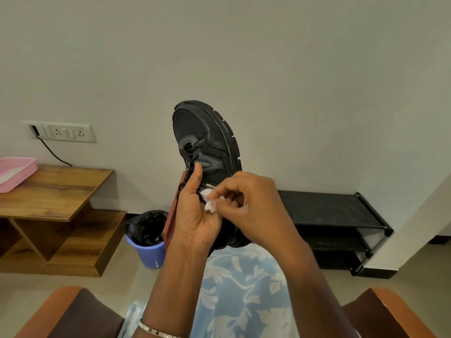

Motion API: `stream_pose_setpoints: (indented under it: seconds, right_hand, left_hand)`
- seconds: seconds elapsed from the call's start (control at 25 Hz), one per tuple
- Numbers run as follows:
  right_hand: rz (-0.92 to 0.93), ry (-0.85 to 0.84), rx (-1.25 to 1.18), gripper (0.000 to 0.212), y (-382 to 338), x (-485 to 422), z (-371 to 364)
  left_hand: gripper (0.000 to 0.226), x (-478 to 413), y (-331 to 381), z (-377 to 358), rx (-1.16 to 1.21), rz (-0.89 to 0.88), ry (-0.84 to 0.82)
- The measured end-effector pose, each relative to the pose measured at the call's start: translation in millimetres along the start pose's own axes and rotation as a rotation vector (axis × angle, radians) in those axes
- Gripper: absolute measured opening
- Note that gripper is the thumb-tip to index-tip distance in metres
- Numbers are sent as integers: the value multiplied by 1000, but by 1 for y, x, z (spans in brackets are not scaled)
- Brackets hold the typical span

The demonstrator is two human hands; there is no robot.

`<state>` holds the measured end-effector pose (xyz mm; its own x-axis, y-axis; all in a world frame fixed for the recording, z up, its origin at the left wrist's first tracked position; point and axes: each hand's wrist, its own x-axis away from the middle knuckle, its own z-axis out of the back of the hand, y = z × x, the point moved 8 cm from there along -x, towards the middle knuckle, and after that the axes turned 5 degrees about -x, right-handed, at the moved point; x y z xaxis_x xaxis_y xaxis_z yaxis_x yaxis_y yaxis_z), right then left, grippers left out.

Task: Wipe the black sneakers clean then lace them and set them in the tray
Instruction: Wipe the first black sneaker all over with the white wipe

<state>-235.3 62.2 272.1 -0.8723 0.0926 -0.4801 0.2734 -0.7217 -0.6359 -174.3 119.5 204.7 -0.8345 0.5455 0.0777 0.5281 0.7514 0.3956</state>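
One black sneaker (207, 147) is in view, held up in the air, toe pointing up and sole turned to the right. Its heel end sits low, hidden behind both hands. A black lace (189, 154) runs through the eyelets near the top of the tongue; how far down it is threaded cannot be seen.

The left hand (195, 215) grips the sneaker from the left side, palm toward the camera, thumb lying straight up along the lace row, fingers wrapped behind the shoe. A silver bangle (158, 331) circles that wrist.

The right hand (249, 203) is closed around one small white wipe (210, 200), pinched in the fingertips and pressed to the shoe's side just below a white-lettered label, touching the left palm's edge. The sneaker rises above both hands, its toe well clear of them.

Below the hands lies a lap in blue floral cloth (244, 289), with two brown chair arms, one (66, 311) to the left and one (390, 311) to the right.

Left of the left hand, a reddish-brown board (173, 215) stands just behind the wrist, and one blue bin (148, 242) with a black liner stands on the floor near it. Farther left is a wooden table (56, 189), and one pink tray (17, 172) rests on its far left corner, well apart from the hands. Above the table the wall holds one socket panel (61, 132) with a black cord hanging from it.

Right of the right hand is one black shoe rack (336, 215), its top shelf bare as far as the view shows.
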Motion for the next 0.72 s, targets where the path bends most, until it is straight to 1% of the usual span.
stream_pose_setpoints:
  seconds: [0.08,0.12,0.16,0.28,0.32,0.36,0.44,0.48,0.52,0.56,0.68,0.72]
  right_hand:
    - [-3,218,19,7,5,-4,14]
    - [-15,247,2,7,8,-3,18]
    - [-25,207,-27,8,12,-2,18]
    - [-76,-95,-104,10,19,12,11]
    - [-78,-116,-133,11,22,15,12]
    - [-68,-59,-138,11,25,15,15]
    - [-49,167,-109,9,31,14,24]
    - [-50,245,-92,7,33,16,24]
    - [-52,268,-95,7,35,20,20]
    - [-60,237,-112,7,36,25,15]
    - [-135,-30,-166,12,40,39,-3]
    - [-141,-64,-170,12,42,40,-5]
  left_hand:
    - [41,-1,2,0,-3,-25,-1]
    - [39,-2,2,2,-4,-35,-1]
    - [37,-1,4,3,-10,-50,1]
    - [33,-2,11,7,-4,-84,15]
    - [33,-1,13,7,15,-85,11]
    - [32,-3,14,8,33,-90,18]
    - [32,-5,14,10,64,-96,36]
    - [33,-6,13,11,72,-93,41]
    - [35,-7,13,15,69,-94,51]
    - [36,-8,14,18,63,-96,61]
    - [38,-13,23,30,94,-125,78]
    - [39,-15,27,33,115,-133,76]
